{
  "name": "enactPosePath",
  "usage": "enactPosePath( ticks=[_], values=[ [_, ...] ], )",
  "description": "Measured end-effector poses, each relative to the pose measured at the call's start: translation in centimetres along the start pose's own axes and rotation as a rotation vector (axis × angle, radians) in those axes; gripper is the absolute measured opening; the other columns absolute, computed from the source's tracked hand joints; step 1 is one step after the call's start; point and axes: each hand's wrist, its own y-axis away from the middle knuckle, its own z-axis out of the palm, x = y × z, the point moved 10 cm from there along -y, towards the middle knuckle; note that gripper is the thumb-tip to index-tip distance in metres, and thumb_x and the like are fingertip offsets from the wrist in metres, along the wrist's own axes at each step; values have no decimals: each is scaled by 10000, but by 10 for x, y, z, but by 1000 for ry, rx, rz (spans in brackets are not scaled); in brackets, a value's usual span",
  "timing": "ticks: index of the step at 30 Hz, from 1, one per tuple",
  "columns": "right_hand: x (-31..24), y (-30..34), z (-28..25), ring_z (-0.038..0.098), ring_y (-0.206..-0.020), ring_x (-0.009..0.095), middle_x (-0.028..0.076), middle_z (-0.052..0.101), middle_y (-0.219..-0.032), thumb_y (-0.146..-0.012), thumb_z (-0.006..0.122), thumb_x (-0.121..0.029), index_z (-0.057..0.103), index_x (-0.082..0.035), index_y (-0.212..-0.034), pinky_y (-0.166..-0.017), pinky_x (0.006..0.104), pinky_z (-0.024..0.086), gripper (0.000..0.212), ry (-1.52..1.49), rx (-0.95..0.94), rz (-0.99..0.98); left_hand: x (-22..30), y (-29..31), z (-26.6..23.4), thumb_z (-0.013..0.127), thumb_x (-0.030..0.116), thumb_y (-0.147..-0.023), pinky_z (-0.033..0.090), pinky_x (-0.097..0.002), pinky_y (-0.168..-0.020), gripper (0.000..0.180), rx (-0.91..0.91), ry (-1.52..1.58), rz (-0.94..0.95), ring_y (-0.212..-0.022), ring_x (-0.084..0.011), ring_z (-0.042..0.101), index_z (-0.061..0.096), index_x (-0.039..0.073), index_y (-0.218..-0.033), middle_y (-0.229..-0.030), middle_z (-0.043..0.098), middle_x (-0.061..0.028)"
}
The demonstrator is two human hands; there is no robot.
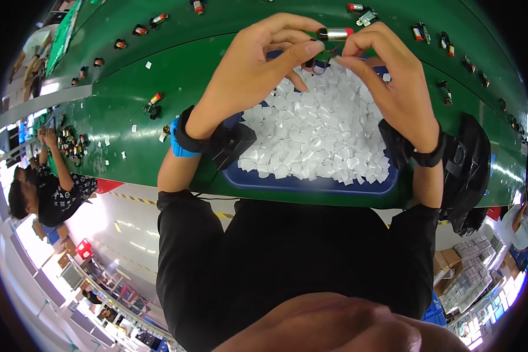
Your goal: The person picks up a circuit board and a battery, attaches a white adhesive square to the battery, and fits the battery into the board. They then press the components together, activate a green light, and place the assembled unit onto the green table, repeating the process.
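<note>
"Which step is this?"

"Close handling, I'd judge: the left hand [249, 70] grasps a silver-and-red cylinder [334, 34], top centre of the frame. Whether the right hand [393, 73], at its red end, grips, I can't tell. The next move calls for gentleness."

"Around it?"

"Green surface [120, 132], blue tray [311, 185] of white pieces [317, 129] at centre; co-worker [58, 199] far left."

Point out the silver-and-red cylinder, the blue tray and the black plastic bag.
Silver-and-red cylinder [335, 34]: head view, on the middle of its silver side.
Blue tray [299, 187]: head view, on its near rim.
Black plastic bag [470, 170]: head view, on its crumpled middle.
</note>
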Motion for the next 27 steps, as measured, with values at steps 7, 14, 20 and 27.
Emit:
enactPosePath(
  ticks=[7,14,20,27],
  values=[
    [-5,-4,-19,654,-893,153,58,647,-1019,-875,734,5,660,0,-1059,-770,279,555,198,25,44,-62,3,-1,-14,670,123,-978,530,-278,-602,299,144,61,9,-782,-136,639,587,-9,-1234,-976,677,-80],
    [-24,-8,-30,658,-810,217,90,685,-972,-824,796,-53,689,-11,-1020,-660,297,509,227,-14,231,-67,17,-1,0,675,116,-978,613,-274,-645,278,69,-109,149,-871,-141,674,642,-51,-1198,-1034,707,-107],
    [-29,-1,-13,665,-942,237,59,699,-1024,-809,799,-37,686,-40,-1043,-803,329,525,260,193,118,-294,8,-3,-3,661,95,-979,614,-275,-637,254,94,-26,57,-854,-140,674,646,-33,-1197,-1009,704,-112],
    [-52,10,2,658,-901,227,14,735,-1028,-712,822,-68,702,-68,-986,-761,315,493,299,479,195,-522,-7,2,1,652,76,-971,577,-255,-618,306,80,74,-42,-841,-128,669,602,-35,-1251,-1016,697,-115]
  ],
)
